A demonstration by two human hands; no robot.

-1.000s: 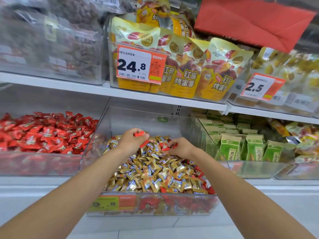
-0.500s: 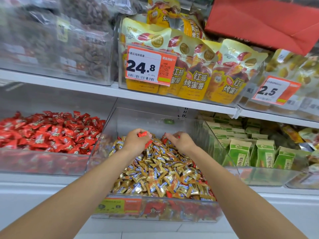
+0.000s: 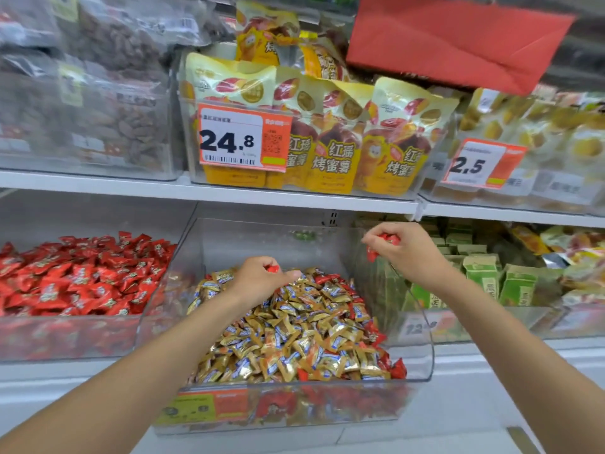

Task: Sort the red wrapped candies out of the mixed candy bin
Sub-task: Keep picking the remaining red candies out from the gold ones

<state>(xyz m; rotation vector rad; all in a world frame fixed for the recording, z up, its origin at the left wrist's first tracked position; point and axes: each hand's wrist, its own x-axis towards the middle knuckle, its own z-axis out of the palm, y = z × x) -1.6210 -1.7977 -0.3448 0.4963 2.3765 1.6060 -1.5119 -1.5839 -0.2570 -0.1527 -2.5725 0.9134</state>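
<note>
A clear plastic mixed candy bin [image 3: 422, 362] on the lower shelf holds a heap of gold wrapped candies [image 3: 288, 332] with red wrapped candies [image 3: 397, 368] scattered along its right side and front. My left hand [image 3: 258, 280] rests on the back of the heap and grips a red candy [image 3: 273, 269] in curled fingers. My right hand [image 3: 406, 250] is raised above the bin's back right corner and holds red candies [image 3: 384, 242] in its fist.
To the left stands a bin full of red candies [image 3: 78, 273]. Green cartons [image 3: 484, 276] fill the bin on the right. Above runs a white shelf [image 3: 294, 196] with yellow snack bags [image 3: 334, 132], price tags and a red paper sign [image 3: 458, 37].
My right hand has lifted out of the heap, up and to the right, with red candies in it. My left hand has stayed at the back of the heap.
</note>
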